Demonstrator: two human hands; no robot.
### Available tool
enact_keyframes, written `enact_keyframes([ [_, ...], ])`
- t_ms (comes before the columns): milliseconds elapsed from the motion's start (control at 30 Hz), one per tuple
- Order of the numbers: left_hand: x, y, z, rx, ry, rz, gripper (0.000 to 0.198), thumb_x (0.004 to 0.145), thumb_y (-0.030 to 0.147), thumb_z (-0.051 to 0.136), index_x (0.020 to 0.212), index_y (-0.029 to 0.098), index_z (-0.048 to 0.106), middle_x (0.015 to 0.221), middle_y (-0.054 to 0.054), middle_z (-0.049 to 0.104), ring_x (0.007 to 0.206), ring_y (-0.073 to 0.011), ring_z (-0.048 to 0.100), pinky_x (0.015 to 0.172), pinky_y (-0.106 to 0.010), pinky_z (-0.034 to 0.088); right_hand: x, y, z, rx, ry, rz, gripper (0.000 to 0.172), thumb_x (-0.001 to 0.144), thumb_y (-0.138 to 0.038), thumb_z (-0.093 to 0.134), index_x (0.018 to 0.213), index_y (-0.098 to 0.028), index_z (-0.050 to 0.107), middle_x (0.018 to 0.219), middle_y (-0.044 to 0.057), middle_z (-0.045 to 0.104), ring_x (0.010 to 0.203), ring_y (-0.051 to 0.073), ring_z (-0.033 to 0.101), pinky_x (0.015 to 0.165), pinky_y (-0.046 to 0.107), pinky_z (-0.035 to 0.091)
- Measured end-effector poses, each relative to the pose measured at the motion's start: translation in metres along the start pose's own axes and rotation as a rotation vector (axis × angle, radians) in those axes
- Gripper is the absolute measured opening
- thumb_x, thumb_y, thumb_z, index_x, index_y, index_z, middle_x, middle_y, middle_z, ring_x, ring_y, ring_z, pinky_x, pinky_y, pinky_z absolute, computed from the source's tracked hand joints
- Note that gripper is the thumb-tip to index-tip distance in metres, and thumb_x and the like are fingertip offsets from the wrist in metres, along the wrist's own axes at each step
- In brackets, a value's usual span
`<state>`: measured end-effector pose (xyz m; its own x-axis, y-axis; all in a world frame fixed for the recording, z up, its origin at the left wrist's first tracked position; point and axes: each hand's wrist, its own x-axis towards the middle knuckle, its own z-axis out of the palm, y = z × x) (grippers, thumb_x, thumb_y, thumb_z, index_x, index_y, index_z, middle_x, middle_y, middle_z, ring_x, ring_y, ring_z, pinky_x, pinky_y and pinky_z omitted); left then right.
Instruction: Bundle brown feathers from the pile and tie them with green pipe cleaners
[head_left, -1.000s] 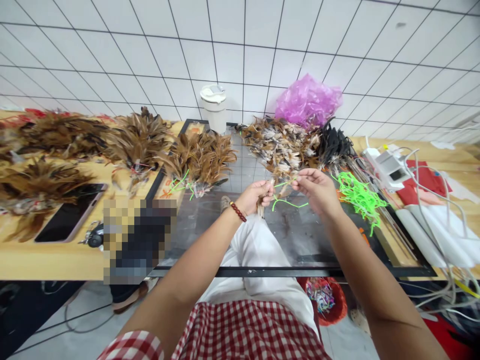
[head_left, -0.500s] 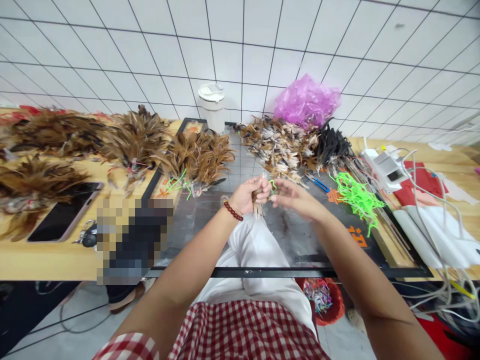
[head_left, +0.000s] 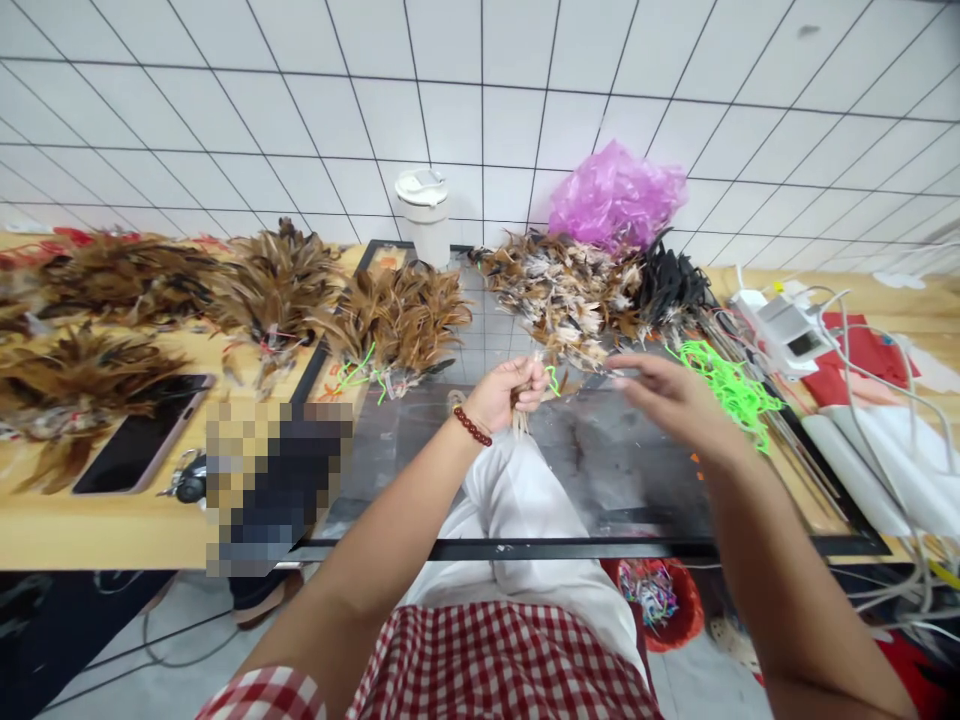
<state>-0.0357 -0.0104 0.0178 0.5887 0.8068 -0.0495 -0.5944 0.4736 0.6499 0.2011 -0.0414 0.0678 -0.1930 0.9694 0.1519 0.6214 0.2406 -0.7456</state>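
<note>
My left hand (head_left: 504, 392), with a bead bracelet at the wrist, is closed round a small bunch of feathers (head_left: 523, 398) held above the glass-topped mat (head_left: 600, 480). A bright green tie (head_left: 553, 380) curls off the bunch by my fingertips. My right hand (head_left: 667, 395) hovers to the right of the bunch, apart from it and smeared by motion, so its grip is unclear. Behind both hands lies a pile of mixed brown and white feathers (head_left: 562, 290). A heap of green ties (head_left: 727, 385) lies just right of my right hand.
Tied brown feather bundles (head_left: 397, 320) cover the left of the wooden table (head_left: 112, 520), by a phone (head_left: 142, 435) and keys. At the back are a white cup (head_left: 427, 215), a pink plastic bag (head_left: 615, 195) and black feathers (head_left: 671, 285). White cables and a device (head_left: 787, 335) lie at right, a red bin (head_left: 660, 600) below.
My right hand came in to meet the left at the bunch, then pulled away to the right. The loose green tie that hung between my hands now sits at the bunch.
</note>
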Motion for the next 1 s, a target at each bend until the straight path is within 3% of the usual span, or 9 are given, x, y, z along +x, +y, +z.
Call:
enact_keyframes([
  [100,0.001,-0.004,0.0,0.112,0.044,-0.017,0.027,0.071,0.03,0.071,0.068,0.011,0.052,0.064,0.001,0.046,0.044,-0.0009,0.031,0.039,-0.013,0.021,0.018,-0.024,0.05,0.288,-0.129,-0.07,0.037,0.08,-0.037,0.058,0.114,-0.024,0.062,0.106,0.006,0.068,0.065,0.014,0.06,0.059,0.029,0.048],
  [167,0.002,-0.005,-0.003,0.18,0.091,-0.01,0.03,0.07,0.033,0.072,0.069,0.012,0.052,0.062,0.002,0.046,0.043,-0.001,0.032,0.039,-0.013,0.019,0.027,-0.028,0.064,0.189,-0.133,-0.119,0.025,0.08,-0.031,0.057,0.1,-0.021,0.067,0.094,0.005,0.07,0.067,0.015,0.06,0.062,0.028,0.046],
  [267,0.005,-0.006,-0.009,0.261,0.187,0.032,0.032,0.072,0.037,0.07,0.068,0.012,0.051,0.059,0.003,0.044,0.041,-0.0006,0.03,0.038,-0.014,0.018,0.034,-0.019,0.057,-0.083,-0.15,-0.14,0.015,0.081,-0.025,0.055,0.077,-0.019,0.068,0.066,0.002,0.066,0.06,0.014,0.055,0.06,0.027,0.04],
  [333,0.007,-0.006,-0.01,0.3,0.259,0.057,0.033,0.073,0.039,0.069,0.068,0.012,0.051,0.058,0.004,0.044,0.04,-0.0002,0.029,0.037,-0.014,0.017,0.035,-0.012,0.047,-0.129,-0.166,-0.144,0.016,0.081,-0.024,0.054,0.073,-0.019,0.066,0.061,0.001,0.062,0.058,0.013,0.052,0.06,0.026,0.039],
  [500,0.008,-0.009,-0.004,0.323,0.253,0.042,0.034,0.073,0.041,0.068,0.069,0.012,0.051,0.058,0.004,0.043,0.04,-0.0003,0.029,0.037,-0.014,0.017,0.038,-0.003,0.056,0.209,-0.079,-0.077,0.023,0.08,-0.035,0.059,0.096,-0.02,0.065,0.091,0.004,0.067,0.062,0.012,0.057,0.06,0.026,0.047],
  [567,0.007,-0.01,-0.002,0.324,0.238,0.036,0.034,0.073,0.042,0.069,0.069,0.012,0.051,0.058,0.005,0.043,0.04,-0.0003,0.029,0.037,-0.015,0.017,0.038,-0.001,0.068,0.34,-0.218,0.028,0.027,0.078,-0.039,0.062,0.097,-0.02,0.065,0.087,0.004,0.068,0.057,0.012,0.057,0.054,0.026,0.048],
  [667,0.007,-0.011,-0.001,0.33,0.25,0.046,0.034,0.074,0.042,0.068,0.068,0.012,0.051,0.057,0.005,0.043,0.04,-0.0004,0.029,0.038,-0.015,0.017,0.034,0.003,0.079,0.401,-0.384,0.193,0.023,0.074,-0.04,0.067,0.076,-0.017,0.066,0.062,0.001,0.063,0.055,0.013,0.06,0.051,0.024,0.049],
  [867,0.008,-0.013,-0.004,0.36,0.281,0.014,0.03,0.076,0.037,0.065,0.067,0.012,0.051,0.056,0.004,0.044,0.038,-0.0001,0.029,0.037,-0.015,0.015,0.026,0.007,0.073,0.651,-0.146,0.31,0.037,0.068,-0.052,0.071,0.079,-0.019,0.059,0.066,0.0,0.064,0.054,0.011,0.059,0.049,0.022,0.049],
  [1000,0.008,-0.016,-0.001,0.382,0.256,-0.033,0.03,0.077,0.035,0.065,0.064,0.012,0.051,0.054,0.004,0.042,0.039,-0.0003,0.028,0.038,-0.015,0.015,0.027,0.005,0.072,0.722,-0.142,0.203,0.039,0.071,-0.049,0.07,0.096,-0.019,0.063,0.067,-0.002,0.059,0.054,0.009,0.051,0.048,0.02,0.042],
])
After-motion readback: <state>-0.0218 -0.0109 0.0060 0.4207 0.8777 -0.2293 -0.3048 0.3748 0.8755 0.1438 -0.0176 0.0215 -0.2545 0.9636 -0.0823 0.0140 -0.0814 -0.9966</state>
